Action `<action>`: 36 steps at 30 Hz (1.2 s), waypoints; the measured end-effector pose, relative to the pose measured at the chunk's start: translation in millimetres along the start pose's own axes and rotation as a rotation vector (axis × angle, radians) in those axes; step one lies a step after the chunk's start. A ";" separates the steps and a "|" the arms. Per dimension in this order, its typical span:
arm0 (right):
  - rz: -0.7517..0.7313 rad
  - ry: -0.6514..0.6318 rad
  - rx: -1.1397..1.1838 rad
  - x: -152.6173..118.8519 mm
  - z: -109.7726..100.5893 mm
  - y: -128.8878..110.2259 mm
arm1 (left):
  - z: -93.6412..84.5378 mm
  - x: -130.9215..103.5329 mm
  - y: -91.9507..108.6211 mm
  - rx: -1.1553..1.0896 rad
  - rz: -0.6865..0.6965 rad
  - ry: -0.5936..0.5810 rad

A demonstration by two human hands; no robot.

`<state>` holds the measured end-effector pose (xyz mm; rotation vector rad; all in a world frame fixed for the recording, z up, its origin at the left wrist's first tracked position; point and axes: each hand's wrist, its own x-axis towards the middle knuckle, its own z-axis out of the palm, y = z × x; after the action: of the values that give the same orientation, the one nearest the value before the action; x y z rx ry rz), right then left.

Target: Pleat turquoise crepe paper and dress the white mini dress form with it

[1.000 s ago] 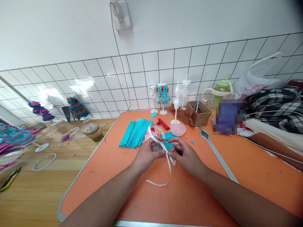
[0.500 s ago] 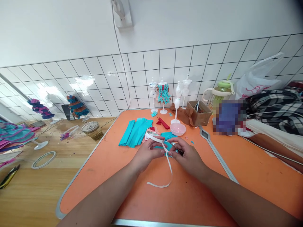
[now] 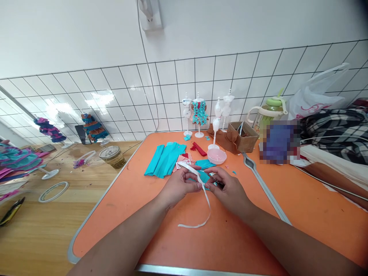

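A narrow white strip (image 3: 207,203) runs between my hands, its lower end curling onto the orange table (image 3: 161,245). My left hand (image 3: 182,186) pinches the strip between thumb and fingers. Close beside it, my right hand (image 3: 227,186) has thumb and forefinger at the strip and a small dark tool (image 3: 219,184) held in its fingers, mostly hidden. Turquoise paper (image 3: 204,177) lies just behind and under the fingers. Larger turquoise sheets (image 3: 165,159) rest to the left of them, next to a small printed card (image 3: 183,164).
A pink bowl (image 3: 216,156), red paper (image 3: 199,148), white mannequins (image 3: 216,119) and a cardboard box (image 3: 243,138) stand or lie behind my hands. On the wooden surface at left are a jar (image 3: 112,157) and a tape roll (image 3: 53,192). Dark checked cloth (image 3: 339,130) lies at right.
The strip between my hands has shifted slightly, and its hanging curve sits a little further right. Both hands keep nearly the same place; the view has moved slightly.
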<state>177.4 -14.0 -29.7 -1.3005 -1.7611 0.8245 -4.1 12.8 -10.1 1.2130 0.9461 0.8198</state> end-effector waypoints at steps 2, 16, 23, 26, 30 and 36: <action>-0.052 0.080 -0.071 -1.3 -2.7 -1.6 | -1.0 1.1 -1.4 0.037 0.035 0.020; 0.125 -0.255 0.081 -8.7 13.6 4.1 | -5.8 -0.9 11.0 0.017 0.141 0.185; 0.154 -0.275 0.125 -7.8 12.7 2.7 | 1.4 -3.8 8.3 0.085 0.113 0.157; 0.119 -0.249 0.094 -8.0 13.8 1.0 | 3.4 -4.3 6.4 0.091 0.117 0.147; 0.075 -0.184 0.056 -7.3 16.6 1.1 | 8.0 -4.5 3.3 0.119 0.117 0.147; 0.047 -0.099 0.013 -4.8 20.3 4.5 | 17.0 -5.2 0.3 0.099 0.153 0.199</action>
<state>162.5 -18.5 -44.3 -1.3174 -1.8046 0.9397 9.4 1.7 -7.5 1.3187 1.0744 1.0395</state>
